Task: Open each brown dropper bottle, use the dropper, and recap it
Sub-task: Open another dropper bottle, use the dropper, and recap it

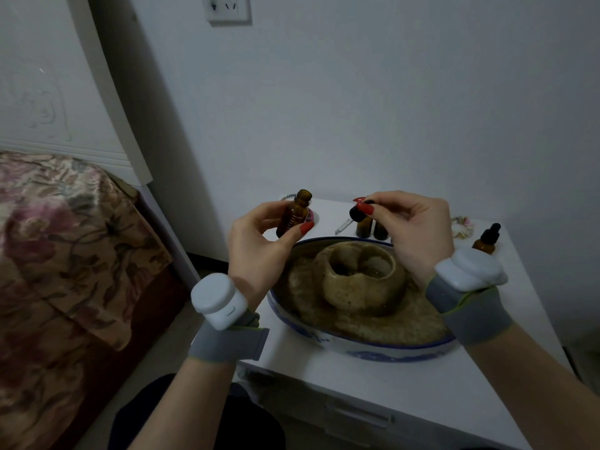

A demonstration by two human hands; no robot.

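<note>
Head view: bottle point(294, 213) between left fingers point(300, 229)

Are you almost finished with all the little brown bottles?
Not yet. The left hand holds an open brown glass bottle, cap already off. The right hand pinches its black rubber-topped glass dropper in the air, so using it is the step in hand. Recapping is left. A capped brown dropper bottle waits at the right, and two brown bottles stand behind the dropper; their tops are hidden.

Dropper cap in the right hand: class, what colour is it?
Black, with a clear glass tube; the dropper cap shows best in the head view.
</note>
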